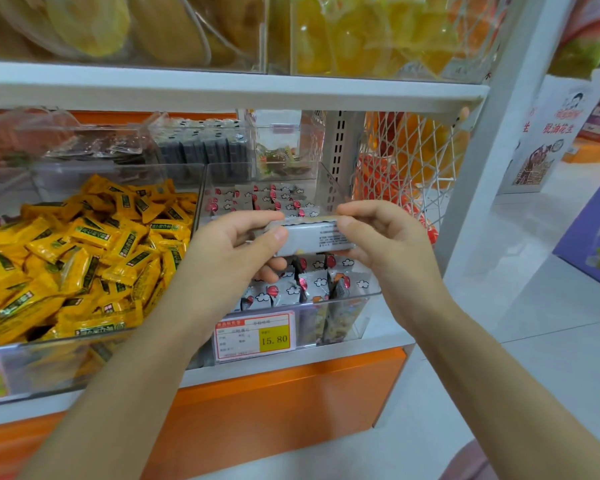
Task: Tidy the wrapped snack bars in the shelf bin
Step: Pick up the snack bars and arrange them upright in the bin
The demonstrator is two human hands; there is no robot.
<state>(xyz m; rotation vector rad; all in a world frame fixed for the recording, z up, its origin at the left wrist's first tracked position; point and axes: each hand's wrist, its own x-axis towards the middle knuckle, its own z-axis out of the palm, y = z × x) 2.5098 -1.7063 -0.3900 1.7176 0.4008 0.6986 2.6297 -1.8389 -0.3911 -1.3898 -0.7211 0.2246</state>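
Your left hand [234, 245] and right hand [387, 237] each pinch one end of a small bundle of grey foil-wrapped snack bars [314, 237], thumbs on the near side. You hold it level, just above the clear plastic shelf bin [368, 296], where more grey cloud-printed bars [312, 287] stand in rows. A red-and-yellow price tag [257, 336] fronts the bin. Yellow wrapped sweets [84, 258] fill the bin on its left.

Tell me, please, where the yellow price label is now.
The price label sits below centre in the head view, on the front of the clear bin of grey snack bars, right of the yellow sweets.
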